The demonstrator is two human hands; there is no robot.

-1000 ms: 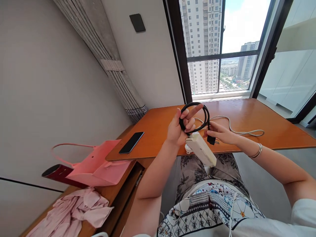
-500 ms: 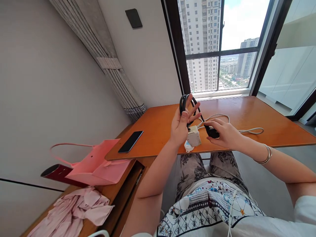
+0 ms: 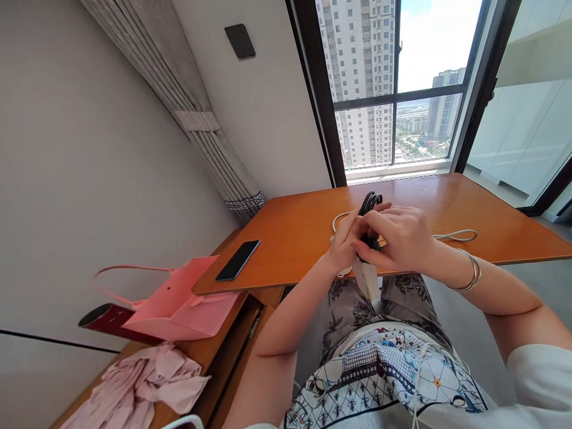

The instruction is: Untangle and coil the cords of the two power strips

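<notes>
A coiled black cable (image 3: 370, 201) sticks up from between my two hands, above the near edge of the table. My left hand (image 3: 346, 241) is closed around the coil from the left. Meeting it from the right, my right hand (image 3: 400, 235) has its fingers bent over the cable, with a black part (image 3: 370, 241) showing between thumb and fingers. Below the hands, a white block (image 3: 367, 279) is smeared by motion at the table edge. White cord (image 3: 339, 219) lies on the table behind my left hand, and more white cord (image 3: 458, 235) is to the right.
A dark phone (image 3: 238, 260) lies near the left edge of the brown table (image 3: 295, 226). At lower left, a pink bag (image 3: 183, 304), a dark red cylinder (image 3: 111, 322) and crumpled pink cloth (image 3: 147, 381) rest on a wooden cabinet. A window (image 3: 393, 95) stands behind the table.
My right hand has moved up and left to meet my left hand at the coil. My left fingers, spread before, are now around it. The white block has shifted right and down.
</notes>
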